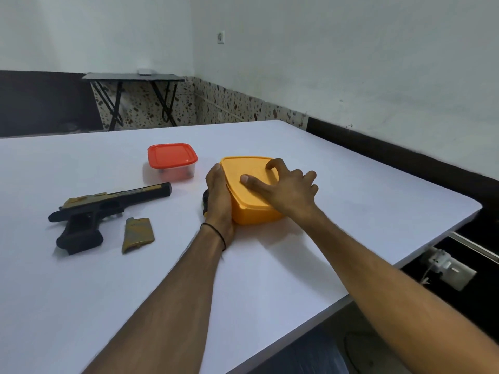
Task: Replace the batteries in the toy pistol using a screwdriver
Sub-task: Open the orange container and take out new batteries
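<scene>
A black and gold toy pistol [108,209] lies on its side at the left of the white table [364,206]. Its gold grip cover [138,234] lies loose just right of the handle. A yellow lidded box [248,171] stands in the middle. My left hand [219,201] lies flat against the box's left side. My right hand [286,187] rests on the lid, thumb flat and fingers curled over its far right edge. A dark tool handle [205,201] peeks out behind my left hand; most of it is hidden.
A clear tub with a red lid [172,160] stands behind the pistol, small dark items inside. The table's right edge runs diagonally close to the yellow box. A folding table [132,76] stands by the far wall. A white device [445,268] lies on the floor at right.
</scene>
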